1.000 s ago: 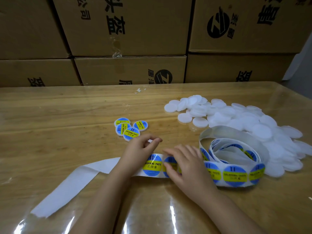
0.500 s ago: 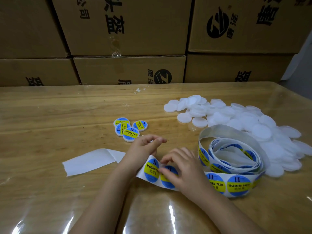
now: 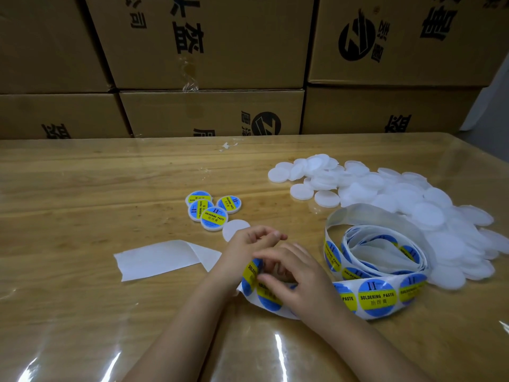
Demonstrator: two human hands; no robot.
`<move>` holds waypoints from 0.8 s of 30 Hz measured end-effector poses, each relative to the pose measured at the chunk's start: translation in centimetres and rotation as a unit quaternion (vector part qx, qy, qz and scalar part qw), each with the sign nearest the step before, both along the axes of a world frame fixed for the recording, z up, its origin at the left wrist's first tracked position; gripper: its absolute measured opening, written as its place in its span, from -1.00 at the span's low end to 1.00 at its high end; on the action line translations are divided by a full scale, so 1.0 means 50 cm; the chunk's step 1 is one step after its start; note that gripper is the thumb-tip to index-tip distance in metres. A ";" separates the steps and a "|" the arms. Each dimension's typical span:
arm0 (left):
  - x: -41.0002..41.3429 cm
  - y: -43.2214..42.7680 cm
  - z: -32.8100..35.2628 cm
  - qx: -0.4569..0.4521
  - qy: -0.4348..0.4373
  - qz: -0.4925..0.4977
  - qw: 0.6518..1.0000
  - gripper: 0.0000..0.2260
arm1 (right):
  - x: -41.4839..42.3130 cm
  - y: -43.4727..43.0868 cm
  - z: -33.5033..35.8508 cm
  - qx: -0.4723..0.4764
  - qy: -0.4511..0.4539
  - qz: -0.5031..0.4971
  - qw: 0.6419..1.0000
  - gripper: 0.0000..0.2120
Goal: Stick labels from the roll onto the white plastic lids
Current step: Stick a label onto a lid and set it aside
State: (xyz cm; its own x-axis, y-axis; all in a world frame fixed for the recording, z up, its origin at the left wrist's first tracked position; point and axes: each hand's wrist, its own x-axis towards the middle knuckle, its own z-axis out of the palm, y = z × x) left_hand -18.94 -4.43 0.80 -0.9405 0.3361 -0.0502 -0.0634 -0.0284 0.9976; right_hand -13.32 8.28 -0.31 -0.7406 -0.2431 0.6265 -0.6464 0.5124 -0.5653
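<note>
1. The left hand (image 3: 245, 252) curled its fingers round the white paper backing strip (image 3: 165, 257), bending it upward.
2. The right hand (image 3: 300, 282), fingers curled, pinched a round blue-and-yellow sticker label (image 3: 249, 272) on that strip.
3. From the hands, the loosely coiled label roll (image 3: 377, 260) lay at three o'clock, the heaped white round plastic lids (image 3: 385, 194) at two, one bare lid (image 3: 234, 227) at twelve, and four labelled lids (image 3: 212, 210) at eleven.

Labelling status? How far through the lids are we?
Done: four labelled lids sit clustered mid-table, and bare backing trails off to the left.
In hand: the left hand grips the strip while the right hand seems to pinch a label off it. One blank lid waits beside the left hand.
Left: the big pile of blank lids and most of the roll. Early days.
</note>
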 end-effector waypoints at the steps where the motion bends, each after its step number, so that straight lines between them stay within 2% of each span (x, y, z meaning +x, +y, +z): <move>1: 0.000 0.001 0.001 -0.010 0.004 0.001 1.000 -0.86 | 0.000 0.000 0.000 -0.004 0.004 0.000 1.000 -0.79; 4: 0.002 -0.001 0.003 -0.043 0.023 0.003 0.999 -0.85 | -0.001 0.002 0.001 -0.013 0.019 -0.009 1.000 -0.88; 8: -0.004 -0.022 0.001 -0.112 0.052 0.021 0.992 -0.85 | -0.002 0.006 -0.001 -0.058 0.017 -0.015 0.998 -0.89; 14: -0.024 -0.068 -0.003 -0.299 0.123 0.062 0.944 -0.84 | -0.004 0.006 0.003 -0.125 0.000 -0.037 0.991 -0.93; 18: -0.025 -0.099 -0.001 -0.417 0.165 0.069 0.891 -0.88 | -0.008 0.010 0.012 -0.216 -0.059 -0.057 0.973 -0.88; 20: -0.025 -0.105 -0.003 -0.479 0.252 0.140 0.829 -0.93 | -0.010 0.010 0.015 -0.245 -0.074 -0.068 0.964 -0.88; 22: -0.028 -0.100 -0.010 -0.511 0.332 0.181 0.772 -0.83 | -0.011 0.008 0.015 -0.248 -0.079 -0.074 0.963 -0.87; 24: -0.034 -0.092 -0.021 -0.558 0.340 0.177 0.736 -0.73 | -0.010 0.006 0.014 -0.244 -0.080 -0.077 0.963 -0.87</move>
